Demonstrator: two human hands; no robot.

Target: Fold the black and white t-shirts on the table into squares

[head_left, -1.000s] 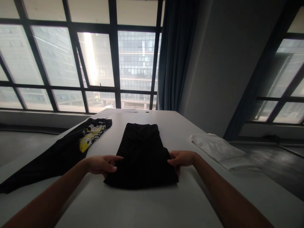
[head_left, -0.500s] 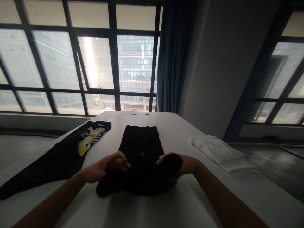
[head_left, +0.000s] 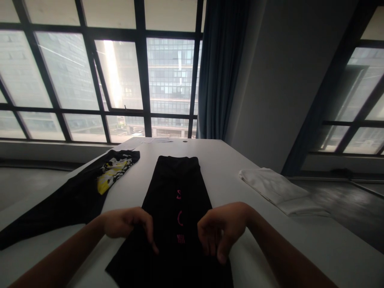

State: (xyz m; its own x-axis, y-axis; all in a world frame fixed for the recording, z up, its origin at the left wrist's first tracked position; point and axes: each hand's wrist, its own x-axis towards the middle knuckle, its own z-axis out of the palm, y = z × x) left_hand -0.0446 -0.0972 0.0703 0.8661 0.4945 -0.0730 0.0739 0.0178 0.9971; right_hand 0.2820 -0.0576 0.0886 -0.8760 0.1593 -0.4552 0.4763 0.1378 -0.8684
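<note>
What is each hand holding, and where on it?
Both rest on the black garment, left hand at its left edge, right hand at its right edge. Fingers curl onto the fabric; a closed grip cannot be told.

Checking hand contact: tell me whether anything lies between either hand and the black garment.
Nothing visible does. Left hand and right hand both touch the black garment directly; printed garment and white cloth lie off to its sides.

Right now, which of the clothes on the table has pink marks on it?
The black garment in the middle, under both hands. The dark garment on the left shows a yellow print; the white cloth on the right is plain.
</note>
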